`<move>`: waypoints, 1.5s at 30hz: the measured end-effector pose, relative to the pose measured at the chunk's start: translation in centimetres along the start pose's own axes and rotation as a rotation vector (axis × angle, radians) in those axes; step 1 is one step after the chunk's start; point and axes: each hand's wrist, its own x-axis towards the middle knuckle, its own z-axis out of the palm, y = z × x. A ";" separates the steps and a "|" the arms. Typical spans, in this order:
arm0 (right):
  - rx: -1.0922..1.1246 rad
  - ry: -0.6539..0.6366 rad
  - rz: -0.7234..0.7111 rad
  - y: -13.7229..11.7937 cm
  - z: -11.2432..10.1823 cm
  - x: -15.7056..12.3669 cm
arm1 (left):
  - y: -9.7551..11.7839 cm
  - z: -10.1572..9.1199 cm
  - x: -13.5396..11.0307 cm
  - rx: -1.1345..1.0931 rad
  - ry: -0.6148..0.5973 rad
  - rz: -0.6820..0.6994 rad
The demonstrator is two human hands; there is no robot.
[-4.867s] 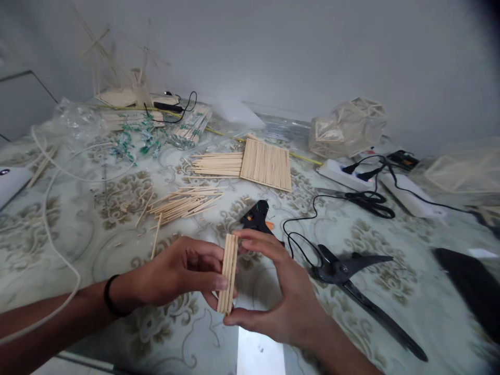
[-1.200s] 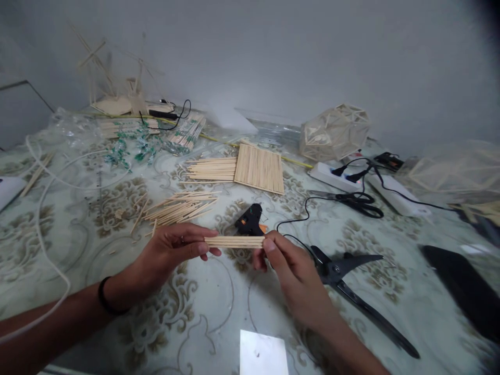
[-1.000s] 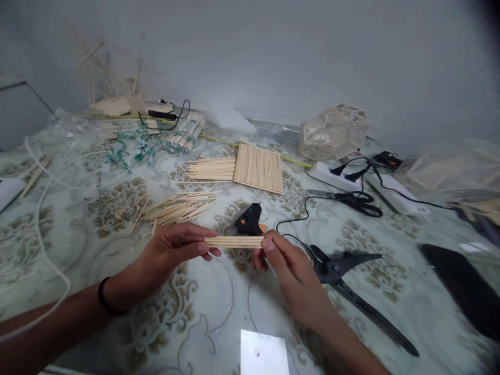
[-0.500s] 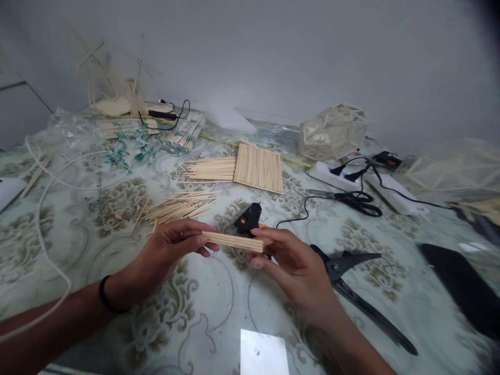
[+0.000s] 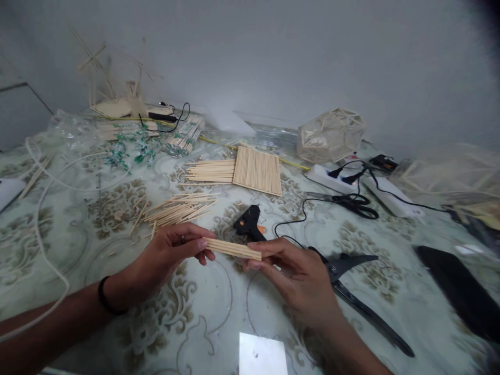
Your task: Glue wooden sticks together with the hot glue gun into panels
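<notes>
A narrow strip of short wooden sticks [image 5: 233,249], laid side by side, is held above the table between both hands. My left hand [image 5: 177,249] pinches its left end between thumb and fingers. At the right end, my right hand [image 5: 291,268] grips it the same way. Just behind the strip lies a black glue gun [image 5: 249,221] with an orange part. A loose pile of cut sticks [image 5: 182,208] is beyond my left hand. Farther back, a square panel of sticks [image 5: 258,169] rests beside a row of longer sticks [image 5: 213,171].
Black-handled pruning shears [image 5: 351,284] and a dark phone-like slab [image 5: 459,286] lie on the right. Scissors [image 5: 351,203] sit near a white power strip [image 5: 332,178]. Stick-built frames [image 5: 332,134] stand at the back. A white cable [image 5: 39,224] crosses the left side.
The right end of the strip has dipped slightly, and my right hand has moved a little lower, showing more of the glue gun. Both hands keep their hold.
</notes>
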 end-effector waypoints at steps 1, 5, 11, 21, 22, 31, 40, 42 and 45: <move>0.008 0.001 0.006 -0.1 0.0 0.0 | 0.0 0.0 0.0 0.005 0.001 -0.005; -0.003 0.025 -0.017 -0.3 0.2 -0.1 | -0.1 -0.1 0.0 0.027 -0.016 -0.003; -0.043 0.047 -0.085 -0.3 0.2 -0.3 | -0.3 -0.4 0.0 0.029 -0.053 0.010; -0.154 -0.012 -0.168 -0.1 0.5 0.0 | 0.0 -0.2 0.1 0.028 -0.012 0.006; -0.180 -0.024 -0.196 -0.1 0.6 0.0 | 0.0 -0.2 0.1 0.031 -0.020 0.002; -0.311 -0.049 -0.358 0.1 1.5 -0.3 | -0.4 0.1 -0.3 0.047 -0.111 -0.106; -0.344 -0.024 -0.406 -0.5 1.5 -0.5 | -1.0 -0.2 -0.4 0.027 -0.174 -0.120; -0.329 -0.032 -0.405 -0.6 1.5 -0.4 | -0.9 -0.2 -0.3 0.042 -0.181 -0.121; -0.309 -0.038 -0.399 -0.6 1.4 -0.4 | -0.6 -0.1 -0.2 0.059 -0.197 -0.123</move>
